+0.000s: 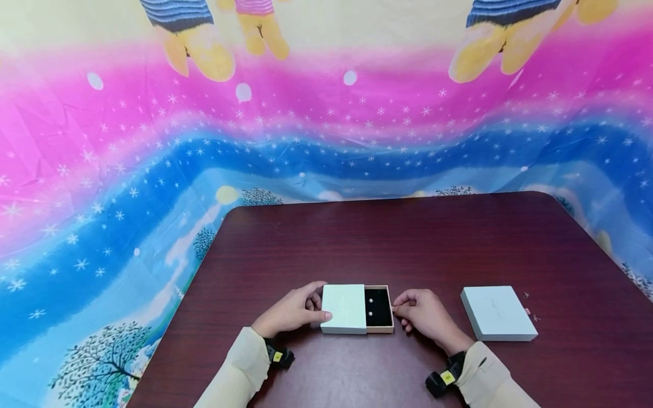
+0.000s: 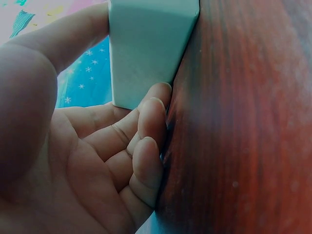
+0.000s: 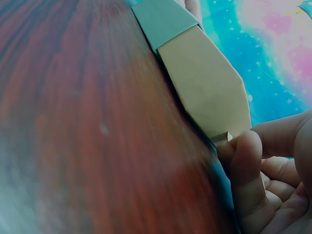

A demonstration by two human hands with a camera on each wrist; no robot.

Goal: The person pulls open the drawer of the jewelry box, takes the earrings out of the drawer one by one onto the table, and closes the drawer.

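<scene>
A pale green-white jewelry box (image 1: 343, 309) lies on the table, its sleeve drawn partly off a tan drawer (image 1: 380, 330). Inside the drawer, two pearl earrings (image 1: 370, 307) sit on black padding. My left hand (image 1: 293, 309) grips the sleeve at its left end, thumb on the front edge and fingers at the far side and end. On the right, my right hand (image 1: 425, 314) pinches a small pull tab (image 3: 225, 138) at the drawer's end between thumb and forefinger. The right wrist view shows the drawer's tan side sticking out of the sleeve (image 3: 163, 22).
A second pale box (image 1: 500, 313), closed, lies to the right of my right hand. Small thin bits (image 1: 535, 318) lie beside its right edge, too small to make out. The dark red wooden table (image 1: 357, 243) ends at a printed cloth backdrop (image 1: 326, 130).
</scene>
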